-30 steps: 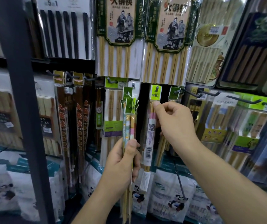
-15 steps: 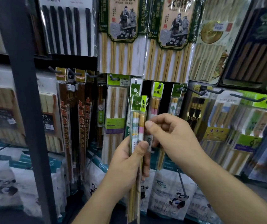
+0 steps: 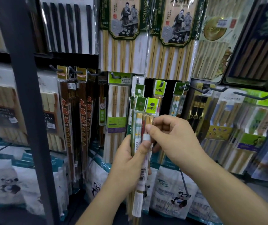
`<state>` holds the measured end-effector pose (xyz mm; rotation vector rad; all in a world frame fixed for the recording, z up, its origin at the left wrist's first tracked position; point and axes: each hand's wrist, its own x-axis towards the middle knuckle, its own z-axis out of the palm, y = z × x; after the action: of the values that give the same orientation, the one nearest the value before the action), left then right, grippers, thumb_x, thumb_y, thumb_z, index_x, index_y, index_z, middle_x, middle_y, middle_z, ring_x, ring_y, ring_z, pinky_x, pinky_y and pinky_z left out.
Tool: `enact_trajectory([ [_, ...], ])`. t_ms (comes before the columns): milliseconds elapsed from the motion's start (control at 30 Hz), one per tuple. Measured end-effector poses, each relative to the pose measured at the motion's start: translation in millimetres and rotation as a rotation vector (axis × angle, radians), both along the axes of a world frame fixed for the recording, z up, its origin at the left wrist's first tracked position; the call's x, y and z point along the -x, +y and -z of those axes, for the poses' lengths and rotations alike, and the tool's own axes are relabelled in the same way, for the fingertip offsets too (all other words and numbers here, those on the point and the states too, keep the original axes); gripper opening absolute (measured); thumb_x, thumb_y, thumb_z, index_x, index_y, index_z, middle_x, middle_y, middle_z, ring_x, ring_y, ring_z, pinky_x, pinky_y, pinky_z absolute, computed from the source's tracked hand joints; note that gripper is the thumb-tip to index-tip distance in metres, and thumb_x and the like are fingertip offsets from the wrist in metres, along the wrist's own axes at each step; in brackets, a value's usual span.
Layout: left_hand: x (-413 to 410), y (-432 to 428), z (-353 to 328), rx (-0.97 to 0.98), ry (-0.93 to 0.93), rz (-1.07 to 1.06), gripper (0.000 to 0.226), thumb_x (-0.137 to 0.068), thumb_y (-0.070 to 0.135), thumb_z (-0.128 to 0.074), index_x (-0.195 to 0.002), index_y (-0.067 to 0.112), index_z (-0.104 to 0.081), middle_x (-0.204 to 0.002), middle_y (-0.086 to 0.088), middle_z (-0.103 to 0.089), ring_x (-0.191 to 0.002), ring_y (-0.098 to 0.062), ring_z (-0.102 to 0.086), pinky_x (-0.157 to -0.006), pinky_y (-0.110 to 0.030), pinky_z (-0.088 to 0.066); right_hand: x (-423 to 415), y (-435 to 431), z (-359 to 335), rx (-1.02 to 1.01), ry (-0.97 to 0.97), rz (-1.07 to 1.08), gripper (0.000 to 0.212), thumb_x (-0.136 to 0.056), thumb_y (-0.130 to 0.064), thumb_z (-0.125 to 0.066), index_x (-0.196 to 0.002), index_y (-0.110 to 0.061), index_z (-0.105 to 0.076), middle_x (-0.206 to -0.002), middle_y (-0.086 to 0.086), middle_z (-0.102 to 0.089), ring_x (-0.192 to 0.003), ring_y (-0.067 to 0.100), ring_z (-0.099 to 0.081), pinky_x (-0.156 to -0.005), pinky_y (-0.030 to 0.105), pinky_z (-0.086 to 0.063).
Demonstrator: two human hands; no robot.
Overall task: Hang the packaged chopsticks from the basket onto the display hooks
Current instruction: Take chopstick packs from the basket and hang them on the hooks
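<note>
Fingers (image 3: 162, 122) of right hand (image 3: 175, 138) pinched front pack (image 3: 152, 108); left hand (image 3: 126, 161) gripped bundle (image 3: 139, 125). Judged: separating; next, thread onto hook (image 3: 194, 89).

The left hand (image 3: 128, 161) holds a bundle of chopstick packets (image 3: 139, 120) upright before the display hooks (image 3: 253, 96); the right hand (image 3: 173, 140) pinches it from the right. Panda bags (image 3: 175, 192) lie below; a rack post (image 3: 27, 111) stands left.

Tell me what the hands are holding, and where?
The left hand grips a bundle of chopstick packs around the middle; the right hand pinches the front pack near its top.
</note>
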<state>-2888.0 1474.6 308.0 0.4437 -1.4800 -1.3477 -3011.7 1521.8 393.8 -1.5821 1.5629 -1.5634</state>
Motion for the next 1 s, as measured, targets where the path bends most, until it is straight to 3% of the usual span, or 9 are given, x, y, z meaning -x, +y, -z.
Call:
enact_trajectory([
  [67, 0, 0, 0, 0.016, -0.009, -0.039, 0.043, -0.084, 0.076, -0.063, -0.115, 0.046, -0.066, -0.085, 0.006, -0.075, -0.067, -0.008, -0.07, -0.058, -0.025, -0.056, 1, -1, 0, 0.002, -0.016, 0.007, 0.005, -0.093, -0.016, -0.073, -0.088, -0.014, -0.072, -0.076, 0.01, -0.071, -0.051, 0.018, -0.064, -0.049, 0.024, -0.054],
  [167, -1, -1, -2, 0.056, -0.013, -0.092, 0.037, -0.093, 0.073, -0.054, -0.116, 0.046, -0.066, -0.109, 0.011, -0.077, -0.101, -0.007, -0.074, -0.081, -0.019, -0.057, 3, -1, -4, 0.055, -0.018, -0.005, 0.007, -0.095, -0.017, -0.07, -0.09, -0.015, -0.073, -0.075, 0.007, -0.071, -0.057, 0.019, -0.063, -0.05, 0.023, -0.053],
  [200, -2, -1, -3, 0.049, -0.019, -0.104, 0.036, -0.093, 0.073, -0.052, -0.113, 0.046, -0.066, -0.109, 0.011, -0.077, -0.101, -0.007, -0.074, -0.082, -0.018, -0.056, 4, -1, -7, 0.087, -0.028, 0.004, 0.01, -0.096, -0.018, -0.069, -0.088, -0.017, -0.074, -0.075, 0.007, -0.071, -0.06, 0.021, -0.063, -0.051, 0.023, -0.052],
  [300, -4, -2, -2, -0.031, -0.008, -0.116, 0.047, -0.082, 0.082, -0.058, -0.089, 0.036, -0.063, -0.078, 0.006, -0.071, -0.065, -0.013, -0.068, -0.055, -0.026, -0.056, 8, -6, -21, 0.148, -0.066, 0.052, 0.02, -0.098, -0.026, -0.066, -0.08, -0.022, -0.073, -0.077, 0.017, -0.067, -0.061, 0.019, -0.059, -0.051, 0.023, -0.051],
  [367, -7, -5, -1, -0.066, 0.01, -0.119, 0.056, -0.076, 0.084, -0.062, -0.084, 0.029, -0.058, -0.068, 0.002, -0.06, -0.054, -0.015, -0.057, -0.047, -0.03, -0.051, 8, -10, -28, 0.152, -0.091, 0.07, 0.026, -0.098, -0.032, -0.065, -0.078, -0.017, -0.073, -0.072, 0.019, -0.062, -0.059, 0.016, -0.055, -0.049, 0.023, -0.048],
  [600, -11, -9, 2, -0.066, 0.014, -0.128, 0.068, -0.073, 0.086, -0.063, -0.083, 0.019, -0.055, -0.067, -0.002, -0.057, -0.054, -0.017, -0.055, -0.047, -0.029, -0.049, 7, -21, -36, 0.106, -0.148, 0.133, 0.035, -0.098, -0.035, -0.066, -0.078, -0.006, -0.07, -0.067, 0.009, -0.06, -0.056, 0.013, -0.052, -0.048, 0.023, -0.044],
  [767, -12, -6, 1, -0.067, 0.019, -0.115, 0.079, -0.072, 0.087, -0.063, -0.089, 0.011, -0.053, -0.066, -0.001, -0.057, -0.053, -0.016, -0.054, -0.046, -0.028, -0.048, 9, -23, -34, 0.098, -0.141, 0.163, 0.038, -0.098, -0.035, -0.067, -0.069, -0.009, -0.066, -0.068, 0.007, -0.059, -0.057, 0.013, -0.052, -0.048, 0.022, -0.043],
  [933, -12, -4, -2, -0.092, 0.025, -0.085, 0.066, -0.069, 0.09, -0.063, -0.089, 0.027, -0.06, -0.07, 0.002, -0.059, -0.052, -0.013, -0.054, -0.046, -0.027, -0.048, 12, -25, -28, 0.073, -0.056, 0.195, 0.038, -0.098, -0.038, -0.065, -0.073, -0.011, -0.07, -0.072, 0.018, -0.064, -0.059, 0.02, -0.056, -0.047, 0.019, -0.045],
  [1000, -12, -3, -3, -0.106, 0.052, -0.058, 0.067, -0.067, 0.092, -0.062, -0.093, 0.03, -0.064, -0.07, 0.002, -0.059, -0.05, -0.012, -0.051, -0.043, -0.026, -0.045, 14, -26, -23, 0.067, 0.053, 0.228, 0.035, -0.098, -0.042, -0.063, -0.074, -0.017, -0.072, -0.069, 0.011, -0.069, -0.06, 0.022, -0.065, -0.052, 0.023, -0.049],
])
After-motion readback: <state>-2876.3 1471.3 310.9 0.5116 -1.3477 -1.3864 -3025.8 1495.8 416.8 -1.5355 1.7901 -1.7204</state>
